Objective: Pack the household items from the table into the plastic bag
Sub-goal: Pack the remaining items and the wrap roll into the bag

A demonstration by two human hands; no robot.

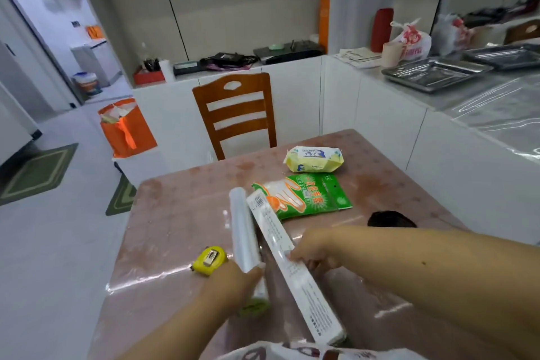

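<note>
1. Landmark for all places here: the long white box, which lies slanted across the near half of the surface, its near end almost at the mouth of the plastic bag at the bottom edge of the view.
2. Far left of the box, the yellow tape measure rests alone, close to the left edge of the surface. It is one of the things not yet packed.
3. Just left of the box, the clear roll lies nearly parallel to it. The left hand is closed around the near end of this roll.
4. The right hand holds the box itself near its middle, fingers curled over the top edge.
5. My judgement of the step: both long items go to the bag together. It seems better to lower the near ends first into the opening, one after the other, so the corners of the box do not catch or tear the thin plastic.
6. Beyond the box, touching its far end, lies the green glove packet; farther behind it is the yellow wipes pack. To the right is a dark object, partly hidden by the forearm.
7. Open room: the surface left of the roll is mostly free, but the left edge is near, so pull toward the body, not sideways.
</note>
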